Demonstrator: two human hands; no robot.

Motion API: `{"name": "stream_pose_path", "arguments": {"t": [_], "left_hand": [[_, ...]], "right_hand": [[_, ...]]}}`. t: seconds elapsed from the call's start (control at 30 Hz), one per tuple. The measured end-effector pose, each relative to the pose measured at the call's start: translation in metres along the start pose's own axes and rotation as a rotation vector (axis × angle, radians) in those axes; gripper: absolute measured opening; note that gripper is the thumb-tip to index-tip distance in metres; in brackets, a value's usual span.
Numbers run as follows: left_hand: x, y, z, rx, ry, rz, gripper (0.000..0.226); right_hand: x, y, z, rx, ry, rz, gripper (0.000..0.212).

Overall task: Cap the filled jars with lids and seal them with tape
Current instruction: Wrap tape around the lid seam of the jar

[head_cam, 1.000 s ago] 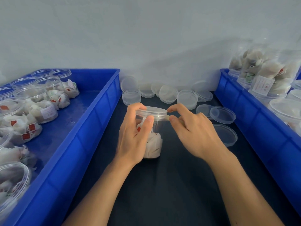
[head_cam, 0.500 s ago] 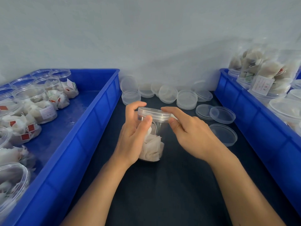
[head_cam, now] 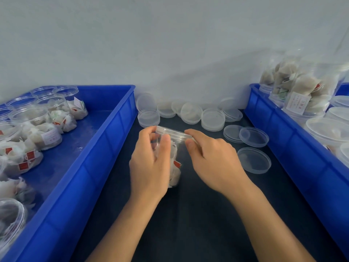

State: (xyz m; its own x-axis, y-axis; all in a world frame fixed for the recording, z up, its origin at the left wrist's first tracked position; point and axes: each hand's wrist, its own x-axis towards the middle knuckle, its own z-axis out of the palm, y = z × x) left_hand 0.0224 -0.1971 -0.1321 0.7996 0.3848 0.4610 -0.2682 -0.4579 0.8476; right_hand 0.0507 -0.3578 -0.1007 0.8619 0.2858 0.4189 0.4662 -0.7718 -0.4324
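Observation:
A clear jar (head_cam: 174, 168) filled with white tea bags stands on the dark mat between two blue bins. A clear lid (head_cam: 172, 134) sits on its mouth, slightly tilted. My left hand (head_cam: 151, 161) wraps around the jar's body, thumb up near the lid's rim. My right hand (head_cam: 209, 159) pinches the right edge of the lid between thumb and forefinger. No tape can be made out.
Loose clear lids (head_cam: 254, 160) and stacks of lids (head_cam: 212, 119) lie behind and right of the jar. The left blue bin (head_cam: 105, 140) holds several open filled jars (head_cam: 35, 127). The right blue bin (head_cam: 279, 133) holds capped jars (head_cam: 302, 91). A pale wall stands behind.
The jar and lid have tilted and turned a little in my hands. My right thumb and forefinger shifted along the lid's rim. My left hand stayed around the jar.

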Motion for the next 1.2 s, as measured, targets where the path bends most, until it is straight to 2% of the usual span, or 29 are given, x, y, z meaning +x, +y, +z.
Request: {"name": "stream_pose_path", "arguments": {"t": [0.1,0.17,0.33,0.77,0.93,1.2], "left_hand": [[-0.002,0.003,0.003,0.059,-0.065,-0.004,0.058],[0.000,0.000,0.003,0.077,-0.060,-0.013,0.062],[0.009,-0.007,-0.002,-0.014,-0.044,-0.061,0.051],[0.017,-0.009,-0.010,-0.096,-0.145,-0.084,0.030],[0.018,-0.011,-0.011,-0.125,-0.165,-0.079,0.033],[0.019,-0.013,-0.013,-0.157,-0.210,-0.077,0.041]], "right_hand": [[-0.001,-0.005,0.002,0.039,-0.008,0.008,0.042],[-0.001,-0.005,0.001,0.133,-0.066,0.034,0.046],[-0.001,-0.004,-0.003,0.195,-0.093,0.013,0.044],[0.006,0.022,-0.002,0.216,-0.046,0.028,0.030],[0.006,0.022,0.003,0.191,-0.054,0.026,0.030],[0.007,0.018,0.010,0.298,-0.031,0.059,0.030]]}}
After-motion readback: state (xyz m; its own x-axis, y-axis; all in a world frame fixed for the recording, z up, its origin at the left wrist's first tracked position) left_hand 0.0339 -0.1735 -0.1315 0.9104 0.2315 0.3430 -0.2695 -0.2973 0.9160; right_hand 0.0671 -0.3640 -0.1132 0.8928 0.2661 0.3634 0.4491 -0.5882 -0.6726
